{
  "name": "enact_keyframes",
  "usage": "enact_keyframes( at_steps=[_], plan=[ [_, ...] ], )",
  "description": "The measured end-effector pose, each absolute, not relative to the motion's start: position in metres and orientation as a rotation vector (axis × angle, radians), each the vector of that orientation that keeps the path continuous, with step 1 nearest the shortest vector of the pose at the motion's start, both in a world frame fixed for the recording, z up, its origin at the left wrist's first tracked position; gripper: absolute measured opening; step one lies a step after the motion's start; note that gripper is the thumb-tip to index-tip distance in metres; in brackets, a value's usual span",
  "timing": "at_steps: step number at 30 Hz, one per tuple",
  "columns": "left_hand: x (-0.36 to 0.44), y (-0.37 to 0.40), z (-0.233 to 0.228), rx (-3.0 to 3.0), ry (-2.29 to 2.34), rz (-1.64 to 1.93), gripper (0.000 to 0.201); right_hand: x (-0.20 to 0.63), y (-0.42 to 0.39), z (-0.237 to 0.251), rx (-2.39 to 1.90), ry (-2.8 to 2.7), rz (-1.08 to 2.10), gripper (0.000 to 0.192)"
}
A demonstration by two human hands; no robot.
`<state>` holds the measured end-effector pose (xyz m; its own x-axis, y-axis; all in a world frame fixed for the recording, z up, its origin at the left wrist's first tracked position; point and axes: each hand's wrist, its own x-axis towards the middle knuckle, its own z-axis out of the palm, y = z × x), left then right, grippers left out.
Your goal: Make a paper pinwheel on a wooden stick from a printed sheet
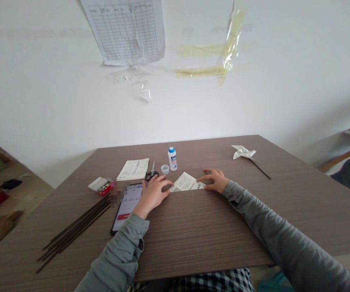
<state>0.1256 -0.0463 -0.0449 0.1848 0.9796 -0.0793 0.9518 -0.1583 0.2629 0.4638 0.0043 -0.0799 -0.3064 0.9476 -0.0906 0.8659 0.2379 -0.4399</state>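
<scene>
A printed sheet of paper folded into a triangle (pixel 187 182) lies on the table with its point away from me. At its left corner rest the fingertips of my left hand (pixel 155 191), fingers apart and slightly bent. My right hand (pixel 214 180) has its fingers spread, touching the right corner. Just beyond the paper stands a white glue bottle (pixel 173 159) with a blue top, beside a small translucent cap (pixel 165 169). Black-handled scissors (pixel 152 173) lie beyond my left hand, next to a stack of printed paper (pixel 133 169).
A phone (pixel 128 207) showing a timer lies beside my left wrist. Left of it are several dark sticks (pixel 74 227) and an open small box (pixel 102 185) with small items. A paper pinwheel (pixel 243 152) on a stick lies at the table's back right. A wall (pixel 175 109) rises behind.
</scene>
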Motion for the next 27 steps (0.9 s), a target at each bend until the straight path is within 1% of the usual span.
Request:
enact_keyframes(
  at_steps=[5, 11, 16, 21, 24, 27],
  plan=[
    [0.121, -0.045, -0.048, 2.231, 1.842, 0.191, 0.043, 0.465, 0.007, -0.081, -1.72, -2.332, 0.648, 0.057],
    [0.117, -0.043, -0.051, 2.214, 1.835, 0.176, 0.045, 0.466, 0.018, -0.095, -1.75, -2.3, 0.603, 0.055],
    [0.113, -0.042, -0.048, 2.217, 1.823, 0.158, 0.049, 0.47, 0.021, -0.098, -1.785, -2.331, 0.604, 0.058],
    [0.113, -0.043, -0.049, 2.251, 1.804, 0.117, 0.057, 0.47, 0.018, -0.096, -1.774, -2.324, 0.605, 0.056],
    [0.118, -0.045, -0.051, 2.272, 1.815, 0.137, 0.059, 0.466, 0.01, -0.094, -1.746, -2.281, 0.585, 0.048],
    [0.128, -0.047, -0.053, 2.295, 1.842, 0.18, 0.049, 0.455, -0.001, -0.094, -1.708, -2.25, 0.558, 0.037]
  ],
)
